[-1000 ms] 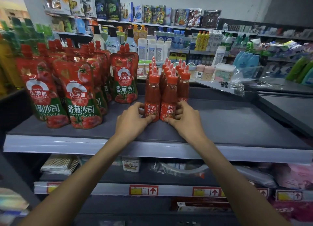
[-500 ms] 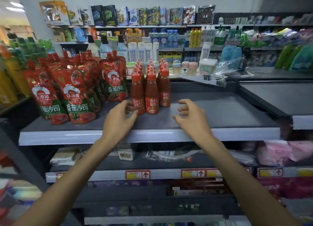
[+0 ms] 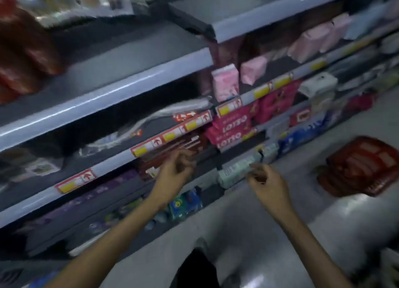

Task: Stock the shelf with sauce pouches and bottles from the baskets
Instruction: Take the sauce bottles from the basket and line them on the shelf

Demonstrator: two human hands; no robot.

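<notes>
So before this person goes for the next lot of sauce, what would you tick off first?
1. Left hand free: ok, fingers loosely curled, holding nothing.
2. Right hand free: ok, also holding nothing.
3. Basket found: ok, a red basket sits on the floor to the right, apart from the right hand.
4. Stock left in it: ok, red contents fill it.
5. Pouches or bottles in it: cannot tell, too blurred.
6. Room on the sauce shelf: ok, a bare grey stretch lies right of the red stock.
</notes>
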